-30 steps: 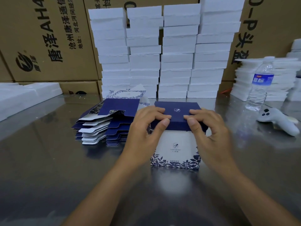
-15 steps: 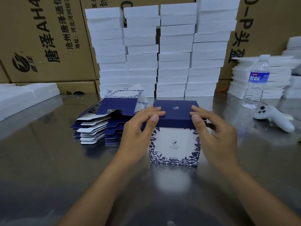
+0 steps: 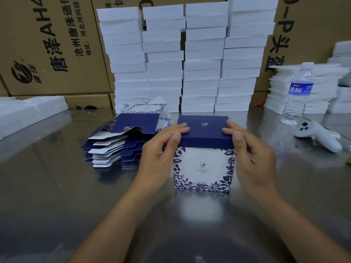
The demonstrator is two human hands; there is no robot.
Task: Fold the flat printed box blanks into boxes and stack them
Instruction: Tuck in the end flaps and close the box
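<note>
A folded box (image 3: 204, 168) with a white front, blue leaf print and a dark blue lid stands upright on the steel table (image 3: 57, 196). My left hand (image 3: 161, 154) grips its top left edge, fingers on the lid and thumb on the front corner. My right hand (image 3: 252, 154) grips the top right edge the same way. A pile of flat blue and white box blanks (image 3: 117, 143) lies just left of the box, behind my left hand.
Four tall stacks of white foam blocks (image 3: 190, 59) stand behind the box, against brown cartons (image 3: 49, 44). More white foam lies far left (image 3: 28, 111) and far right (image 3: 326, 88). A water bottle (image 3: 298, 95) and a white controller (image 3: 319, 135) sit at the right.
The lid has come down flat and the box now stands squarer. Both hands slid outward from the lid's front middle to its left and right corners.
</note>
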